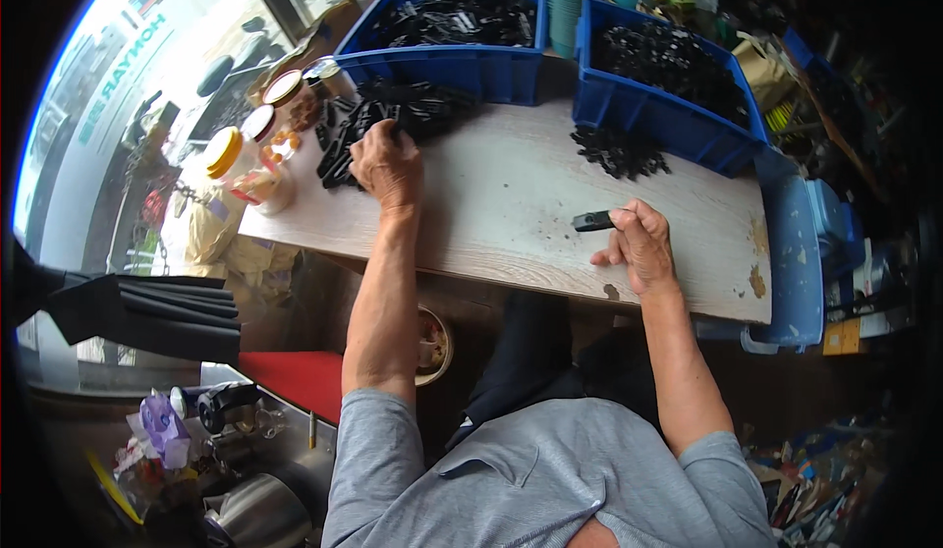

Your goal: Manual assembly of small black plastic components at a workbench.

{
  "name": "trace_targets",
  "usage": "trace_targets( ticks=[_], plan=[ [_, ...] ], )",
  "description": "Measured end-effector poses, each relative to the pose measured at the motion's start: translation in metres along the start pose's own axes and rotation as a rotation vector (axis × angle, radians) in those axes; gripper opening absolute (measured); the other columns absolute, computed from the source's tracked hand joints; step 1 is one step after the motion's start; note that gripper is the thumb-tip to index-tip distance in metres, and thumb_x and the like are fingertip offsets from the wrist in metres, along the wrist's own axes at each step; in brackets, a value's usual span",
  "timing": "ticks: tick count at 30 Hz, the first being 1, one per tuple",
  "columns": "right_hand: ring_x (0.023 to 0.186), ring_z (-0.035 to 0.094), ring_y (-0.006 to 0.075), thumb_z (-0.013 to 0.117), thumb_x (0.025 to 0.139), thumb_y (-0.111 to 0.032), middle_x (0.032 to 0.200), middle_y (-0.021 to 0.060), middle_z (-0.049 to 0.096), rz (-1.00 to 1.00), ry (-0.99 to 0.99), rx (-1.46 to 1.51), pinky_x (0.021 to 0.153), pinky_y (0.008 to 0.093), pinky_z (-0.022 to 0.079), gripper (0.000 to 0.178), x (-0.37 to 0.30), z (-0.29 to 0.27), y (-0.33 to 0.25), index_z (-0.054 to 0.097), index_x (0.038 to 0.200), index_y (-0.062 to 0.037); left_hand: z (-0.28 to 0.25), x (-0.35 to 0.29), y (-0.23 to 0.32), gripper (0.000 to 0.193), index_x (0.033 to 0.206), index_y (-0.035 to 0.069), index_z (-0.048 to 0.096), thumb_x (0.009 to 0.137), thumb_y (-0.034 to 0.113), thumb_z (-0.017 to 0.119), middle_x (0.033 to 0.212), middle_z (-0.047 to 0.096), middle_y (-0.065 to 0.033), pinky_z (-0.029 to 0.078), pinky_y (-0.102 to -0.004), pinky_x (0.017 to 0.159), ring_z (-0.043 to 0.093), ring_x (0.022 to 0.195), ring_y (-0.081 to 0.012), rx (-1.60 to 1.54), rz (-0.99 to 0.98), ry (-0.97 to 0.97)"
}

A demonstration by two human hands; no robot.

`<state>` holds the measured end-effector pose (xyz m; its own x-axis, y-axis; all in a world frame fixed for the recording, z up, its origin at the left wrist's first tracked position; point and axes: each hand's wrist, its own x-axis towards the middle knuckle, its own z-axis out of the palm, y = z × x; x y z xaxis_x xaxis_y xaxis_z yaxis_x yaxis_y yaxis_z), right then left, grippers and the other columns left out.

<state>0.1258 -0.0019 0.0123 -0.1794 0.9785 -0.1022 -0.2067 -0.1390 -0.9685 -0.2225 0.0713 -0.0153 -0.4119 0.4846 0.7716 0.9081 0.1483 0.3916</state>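
My right hand (640,246) is over the table's right part, pinching a short black plastic piece (592,221) between thumb and fingers. The piece points left, and its end by the fingertips is covered. At the left, my left hand (389,163) reaches into a pile of long black plastic pieces (432,108). Its fingers are curled among the pieces, and what they grip is hidden. A smaller heap of black parts (621,152) lies on the table in front of the right blue bin, beyond my right hand.
Two blue bins, one at the back (511,79) and one at the right (668,121), hold many black parts. Jars, one with a yellow lid (224,150), line the left edge of the pale table (491,204). A light blue container (794,263) adjoins the right edge.
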Motion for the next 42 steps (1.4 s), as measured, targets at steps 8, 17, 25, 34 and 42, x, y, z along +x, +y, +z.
trace_targets(
  ticks=[8, 17, 25, 34, 42],
  plan=[
    [0.043, 0.049, 0.0133, 0.063, 0.092, -0.024, 0.045, -0.0012, 0.034, 0.08, 0.16, 0.145, 0.058, 0.0461, 0.061, 0.024, -0.001, -0.015, -0.013, 0.052, 0.074, -0.0118, -0.015, -0.022, 0.027, 0.053, 0.131, 0.011, 0.054, 0.08, -0.002, 0.061, 0.101, 0.063, -0.0083, 0.055, -0.0319, 0.071, 0.065, 0.08, -0.0198, -0.517, -0.055, -0.141],
    [0.042, 0.046, 0.0162, 0.069, 0.086, -0.034, 0.045, 0.0015, 0.034, 0.015, 0.911, 0.153, 0.068, 0.048, 0.061, 0.037, 0.012, -0.137, -0.046, 0.053, 0.096, -0.0022, -0.05, -0.055, 0.058, 0.019, 0.097, 0.007, 0.064, 0.079, 0.003, 0.07, 0.085, 0.066, -0.01, 0.05, -0.0363, 0.072, 0.064, 0.081, -0.0281, -0.453, 0.249, -0.421],
    [0.043, 0.047, 0.0142, 0.073, 0.085, -0.027, 0.046, 0.0013, 0.037, 0.062, 0.818, -0.033, 0.055, 0.0389, 0.06, 0.027, 0.023, -0.139, -0.043, 0.064, 0.096, -0.0041, -0.06, -0.064, 0.07, 0.036, 0.115, 0.005, 0.061, 0.08, 0.006, 0.072, 0.1, 0.068, -0.0111, 0.05, -0.0369, 0.079, 0.063, 0.086, -0.0254, -0.455, 0.245, -0.455],
    [0.04, 0.046, 0.0108, 0.074, 0.083, -0.022, 0.061, 0.002, 0.051, 0.198, 0.608, -0.456, 0.041, 0.0323, 0.052, 0.022, 0.062, -0.094, -0.044, 0.068, 0.095, -0.0051, -0.09, -0.114, 0.077, 0.025, 0.114, 0.001, 0.062, 0.089, 0.001, 0.065, 0.1, 0.067, -0.0075, 0.051, -0.0261, 0.073, 0.063, 0.081, -0.0119, -0.986, -0.396, -0.224],
    [0.035, 0.041, 0.0116, 0.07, 0.084, -0.02, 0.065, 0.0043, 0.058, 0.156, 0.532, -0.733, 0.033, 0.0305, 0.04, 0.02, 0.082, -0.08, -0.044, 0.07, 0.098, -0.0055, -0.091, -0.125, 0.078, 0.02, 0.108, 0.001, 0.065, 0.09, -0.007, 0.064, 0.097, 0.068, -0.0047, 0.049, -0.0208, 0.075, 0.061, 0.081, -0.0079, -0.867, -0.155, -0.31]
  ],
)
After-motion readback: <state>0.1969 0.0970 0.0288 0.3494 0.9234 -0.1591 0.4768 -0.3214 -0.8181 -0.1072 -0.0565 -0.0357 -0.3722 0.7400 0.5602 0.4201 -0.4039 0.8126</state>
